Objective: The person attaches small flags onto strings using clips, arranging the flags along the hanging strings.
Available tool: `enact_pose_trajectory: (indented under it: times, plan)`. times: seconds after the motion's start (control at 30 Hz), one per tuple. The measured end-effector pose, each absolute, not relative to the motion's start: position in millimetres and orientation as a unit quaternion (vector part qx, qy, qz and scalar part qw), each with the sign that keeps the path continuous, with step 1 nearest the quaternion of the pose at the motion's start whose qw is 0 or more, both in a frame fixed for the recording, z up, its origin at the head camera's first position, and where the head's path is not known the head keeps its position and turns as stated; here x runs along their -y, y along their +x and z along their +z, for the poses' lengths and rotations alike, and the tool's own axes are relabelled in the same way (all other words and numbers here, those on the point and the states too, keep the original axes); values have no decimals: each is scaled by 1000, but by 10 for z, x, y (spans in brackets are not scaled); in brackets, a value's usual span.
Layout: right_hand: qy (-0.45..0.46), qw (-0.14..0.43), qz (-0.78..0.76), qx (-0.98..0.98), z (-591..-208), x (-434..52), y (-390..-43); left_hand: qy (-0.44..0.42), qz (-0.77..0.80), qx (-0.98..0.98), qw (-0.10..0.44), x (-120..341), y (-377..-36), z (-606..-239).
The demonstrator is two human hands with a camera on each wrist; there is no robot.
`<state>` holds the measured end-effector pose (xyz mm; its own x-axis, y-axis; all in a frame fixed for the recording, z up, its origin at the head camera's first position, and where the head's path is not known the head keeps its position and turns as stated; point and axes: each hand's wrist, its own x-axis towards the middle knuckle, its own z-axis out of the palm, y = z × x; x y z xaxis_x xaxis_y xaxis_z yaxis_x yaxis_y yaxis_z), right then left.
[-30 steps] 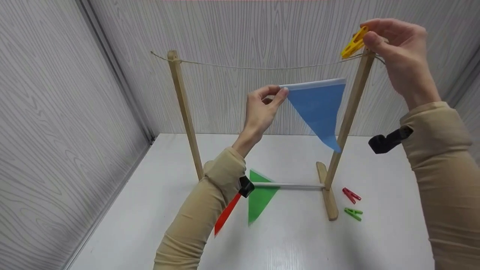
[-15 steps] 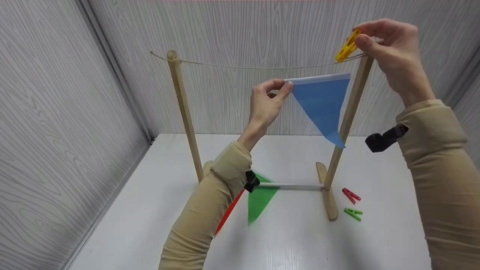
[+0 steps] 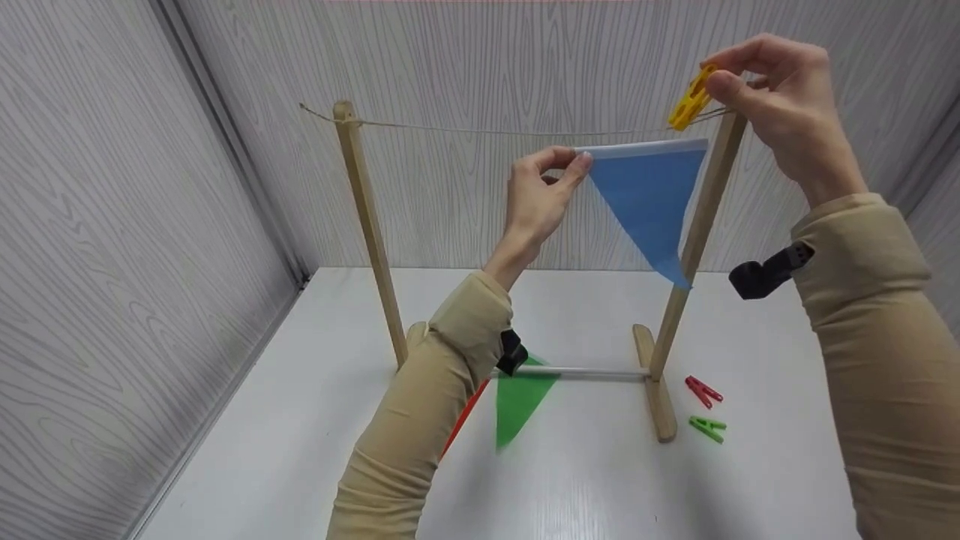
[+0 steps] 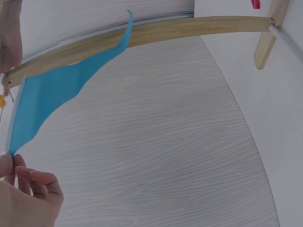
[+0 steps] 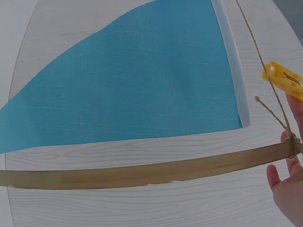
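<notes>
A blue triangular flag [image 3: 646,196] with a white top band hangs just below the twine line [image 3: 480,133] strung between two wooden posts. My left hand [image 3: 544,191] pinches its upper left corner. My right hand [image 3: 776,97] pinches a yellow clothespin [image 3: 691,97] at the line beside the right post [image 3: 701,217]. The left wrist view shows the flag [image 4: 57,92] rising from my fingertips [image 4: 19,170]. In the right wrist view the flag [image 5: 142,80], the twine [image 5: 265,71] and the clothespin [image 5: 284,80] appear near my fingers.
On the white table [image 3: 600,480] lie a green flag [image 3: 519,401], a red flag [image 3: 461,420] mostly hidden by my left sleeve, a red clothespin [image 3: 703,391] and a green clothespin [image 3: 706,427]. The frame's wooden feet and white crossbar [image 3: 592,372] stand mid-table. Grey panel walls enclose it.
My left hand has raised the blue flag up toward the twine. My right hand has shifted the yellow clothespin slightly left along the line.
</notes>
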<state>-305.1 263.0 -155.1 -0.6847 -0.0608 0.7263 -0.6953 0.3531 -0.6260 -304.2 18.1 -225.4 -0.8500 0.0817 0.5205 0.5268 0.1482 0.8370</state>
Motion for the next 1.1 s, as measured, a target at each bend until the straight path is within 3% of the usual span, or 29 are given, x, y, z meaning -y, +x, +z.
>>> enact_pose_trajectory:
  times: [1.1]
  plan:
    - [214, 328, 435, 811, -1499, -2545, -3065, -226, -602, 740, 197, -262, -3041, -2160]
